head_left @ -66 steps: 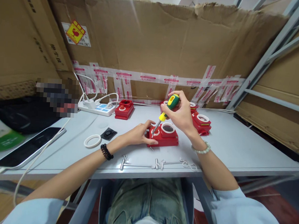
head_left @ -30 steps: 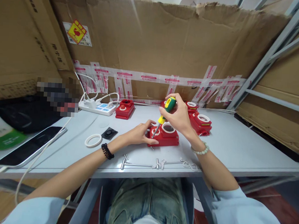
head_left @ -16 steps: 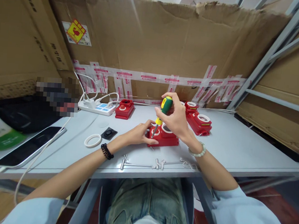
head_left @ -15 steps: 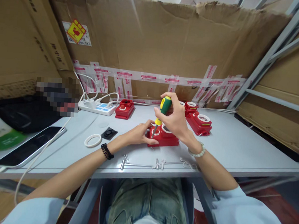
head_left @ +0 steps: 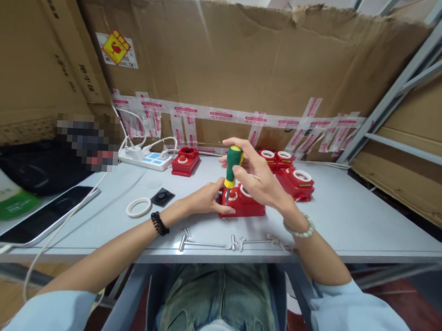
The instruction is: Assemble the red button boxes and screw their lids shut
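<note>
My right hand (head_left: 258,175) is closed round the green and yellow handle of a screwdriver (head_left: 233,166). The shaft points down, nearly upright, with its tip at the left end of a red housing (head_left: 248,207). That housing has a round red knob and a white ring on top, the ring partly hidden behind my right hand. My left hand (head_left: 213,199) grips the housing's left end, thumb in front and fingers behind. A small screw (head_left: 225,219) lies just in front of it. Nearer the table edge are metal rods (head_left: 206,244) with white cord.
More red housings with white rings (head_left: 297,182) stand at the back right, another red housing (head_left: 186,161) at the back left. A white ring (head_left: 138,207), a black square part (head_left: 162,197), a power strip (head_left: 146,158) and a phone (head_left: 47,217) with a cable lie left. Cardboard (head_left: 227,56) walls the back.
The screwdriver has gone from tilted to nearly upright, its handle moving left. My right hand's fingers have shifted round the handle. My left hand stays on the housing.
</note>
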The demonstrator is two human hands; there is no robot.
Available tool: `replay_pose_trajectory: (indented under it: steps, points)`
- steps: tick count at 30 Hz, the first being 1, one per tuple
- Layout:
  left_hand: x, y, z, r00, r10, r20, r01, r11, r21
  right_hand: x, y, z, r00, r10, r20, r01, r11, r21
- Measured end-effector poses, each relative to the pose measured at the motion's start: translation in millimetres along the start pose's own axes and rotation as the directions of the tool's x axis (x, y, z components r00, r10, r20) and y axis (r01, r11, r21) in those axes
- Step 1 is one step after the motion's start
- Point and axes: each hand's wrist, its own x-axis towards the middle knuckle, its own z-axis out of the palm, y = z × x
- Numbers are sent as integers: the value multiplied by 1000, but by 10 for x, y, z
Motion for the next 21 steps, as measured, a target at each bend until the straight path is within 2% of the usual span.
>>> replay_pose_trajectory:
  steps: [2,4,7,9,13,14,19,21]
  points:
    - [-1,17,-7,1000,8,0,-8,1000,-28,-5,11,-25,1000,30,-5,-30,1000,4]
    - [1,22,-8,1000,12,-5,-13,999,-51,-8,29,1,993,45,-107,-58,991,-124]
    - [8,14,-4,1000,9,-2,-9,999,-34,-17,44,55,975,-1,-222,-75,939,-337]
    - [8,10,-2,1000,0,-4,0,1000,-20,-27,42,50,980,-21,-196,-51,933,-355]
    - [-1,26,-4,1000,0,8,1,999,-44,-34,49,-21,999,19,-37,-24,991,-133]
    - [-2,30,-4,1000,0,9,1,999,-47,-31,57,-27,999,26,-28,-29,993,-118]
    - [6,11,4,1000,10,-8,-10,999,-34,-15,82,53,975,3,-220,-90,918,-387]
    - [13,-10,8,1000,7,2,-7,1000,-26,-21,68,69,974,-10,-225,-84,911,-404]
